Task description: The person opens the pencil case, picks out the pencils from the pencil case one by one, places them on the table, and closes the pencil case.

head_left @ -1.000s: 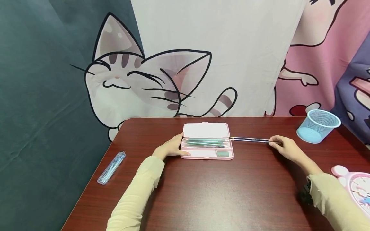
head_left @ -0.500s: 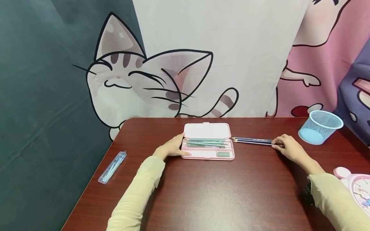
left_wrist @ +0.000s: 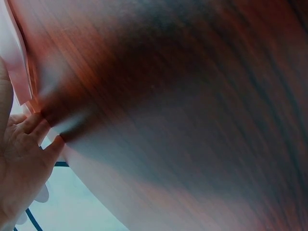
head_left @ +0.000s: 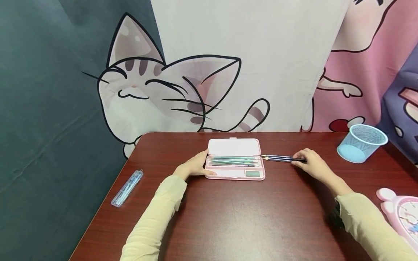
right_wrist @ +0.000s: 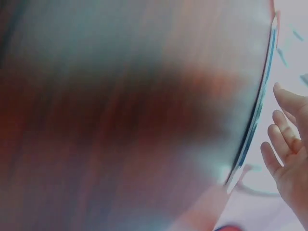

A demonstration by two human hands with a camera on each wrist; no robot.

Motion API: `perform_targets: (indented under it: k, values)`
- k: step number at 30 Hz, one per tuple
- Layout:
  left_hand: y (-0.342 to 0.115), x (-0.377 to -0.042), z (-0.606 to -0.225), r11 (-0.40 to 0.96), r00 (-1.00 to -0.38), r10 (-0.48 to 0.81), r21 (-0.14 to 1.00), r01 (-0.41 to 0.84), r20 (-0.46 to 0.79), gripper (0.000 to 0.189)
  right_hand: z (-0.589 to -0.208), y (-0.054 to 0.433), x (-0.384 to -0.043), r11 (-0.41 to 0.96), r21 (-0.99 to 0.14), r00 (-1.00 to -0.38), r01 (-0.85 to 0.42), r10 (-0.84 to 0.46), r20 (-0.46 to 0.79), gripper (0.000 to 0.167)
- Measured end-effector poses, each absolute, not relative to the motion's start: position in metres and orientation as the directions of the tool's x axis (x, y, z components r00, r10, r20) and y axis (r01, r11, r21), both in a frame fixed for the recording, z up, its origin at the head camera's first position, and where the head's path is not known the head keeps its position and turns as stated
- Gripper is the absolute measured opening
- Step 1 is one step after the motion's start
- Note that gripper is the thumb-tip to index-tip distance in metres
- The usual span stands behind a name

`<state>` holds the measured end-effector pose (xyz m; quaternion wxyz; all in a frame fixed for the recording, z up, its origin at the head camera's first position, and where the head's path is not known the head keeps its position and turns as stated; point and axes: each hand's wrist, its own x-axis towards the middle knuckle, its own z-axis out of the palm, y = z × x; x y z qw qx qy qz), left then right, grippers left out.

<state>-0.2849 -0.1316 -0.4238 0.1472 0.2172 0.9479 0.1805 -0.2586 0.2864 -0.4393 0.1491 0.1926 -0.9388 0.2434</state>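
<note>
An open pink pencil case (head_left: 228, 178) lies on the table, with several green pencils (head_left: 233, 161) and a green eraser (head_left: 253, 174) inside. My left hand (head_left: 192, 166) holds its left end, thumb over the front rim and fingers at the rear corner; the left wrist view shows this hand (left_wrist: 24, 149) beside the pink edge. Two dark pencils (head_left: 281, 158) lie right of the case, points toward it. Over their right ends is my right hand (head_left: 311, 165). In the right wrist view its fingers (right_wrist: 283, 137) are spread, with a gap between them and the pencils (right_wrist: 255, 113).
A blue mesh pen cup (head_left: 360, 143) stands at the back right of the brown table (head_left: 235, 221). Near my right sleeve lies a pink clock (head_left: 403, 215). A clear slim case (head_left: 127, 188) rests by the left edge, and a cat-print cloth (head_left: 137, 105) hangs behind.
My right hand has shifted left along the dark pencils, from their far right ends. The two pencils have spread slightly apart. My left hand stays on the pencil case.
</note>
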Motion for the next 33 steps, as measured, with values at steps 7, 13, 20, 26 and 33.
perform_targets:
  k: [7,13,20,26,33]
  values:
    - [-0.13,-0.285,-0.421,0.844,-0.86,0.464,0.401,0.356,-0.213,0.104,-0.434,0.231,-0.266,0.714,-0.508,-0.873,-0.483,-0.35,0.339,0.013]
    - [-0.129,-0.283,-0.42,0.849,-0.865,0.45,0.408,0.336,-0.223,0.104,-0.428,0.198,-0.266,0.665,-0.559,-0.866,-0.496,-0.423,0.265,0.011]
    - [-0.129,-0.283,-0.42,0.841,-0.864,0.453,0.427,0.332,-0.221,0.104,-0.426,0.178,-0.267,0.665,-0.544,-0.851,-0.512,-0.48,0.214,0.01]
    - [-0.129,-0.283,-0.423,0.84,-0.864,0.457,0.42,0.342,-0.21,0.105,-0.426,0.169,-0.268,0.65,-0.553,-0.83,-0.521,-0.537,0.152,0.015]
    - [-0.131,-0.281,-0.421,0.844,-0.87,0.446,0.421,0.331,-0.211,0.105,-0.426,0.166,-0.269,0.623,-0.542,-0.799,-0.565,-0.577,0.17,0.012]
